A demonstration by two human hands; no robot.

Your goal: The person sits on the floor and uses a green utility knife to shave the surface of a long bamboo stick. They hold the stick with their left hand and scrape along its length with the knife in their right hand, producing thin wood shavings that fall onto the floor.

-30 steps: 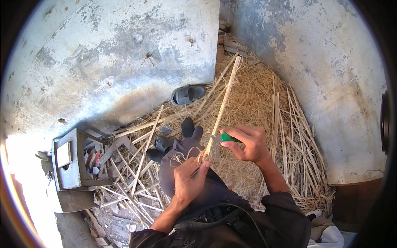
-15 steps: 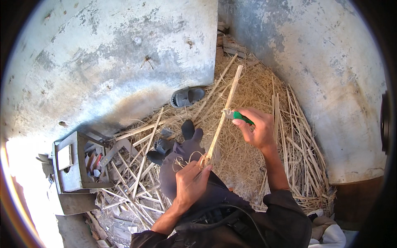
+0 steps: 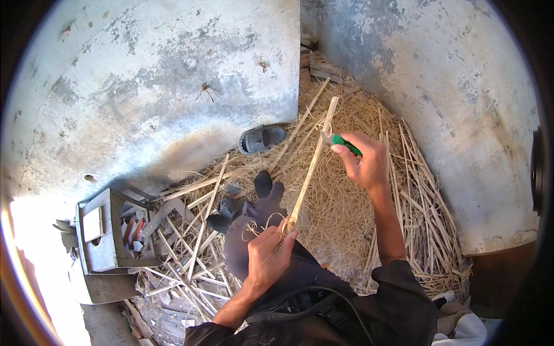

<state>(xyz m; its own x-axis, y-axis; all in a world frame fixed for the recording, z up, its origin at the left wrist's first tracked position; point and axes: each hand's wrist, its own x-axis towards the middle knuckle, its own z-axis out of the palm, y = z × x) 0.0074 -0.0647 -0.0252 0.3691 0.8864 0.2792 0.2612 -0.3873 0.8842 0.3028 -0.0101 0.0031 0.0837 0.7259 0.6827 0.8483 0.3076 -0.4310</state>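
A long, pale wooden strip (image 3: 310, 170), likely split bamboo, slants up and away from my lap. My left hand (image 3: 269, 254) is closed around its near end, where thin curled shavings (image 3: 254, 226) hang beside the fingers. My right hand (image 3: 365, 158) grips a green-handled knife (image 3: 347, 144). The knife's short blade (image 3: 326, 138) rests against the strip's upper part, with a curl of shaving around that spot. Much of the handle is hidden inside my right fingers.
Shavings (image 3: 346, 213) cover the floor. Split strips (image 3: 430, 213) lie piled at right, more at left near a wooden box-like stool (image 3: 104, 230) holding small items. A grey clog (image 3: 262, 139) lies by the left wall (image 3: 173, 69); another wall (image 3: 450, 104) stands at right.
My right hand has slid the knife farther up the strip, away from my body. My left hand keeps its hold on the near end, almost unmoved.
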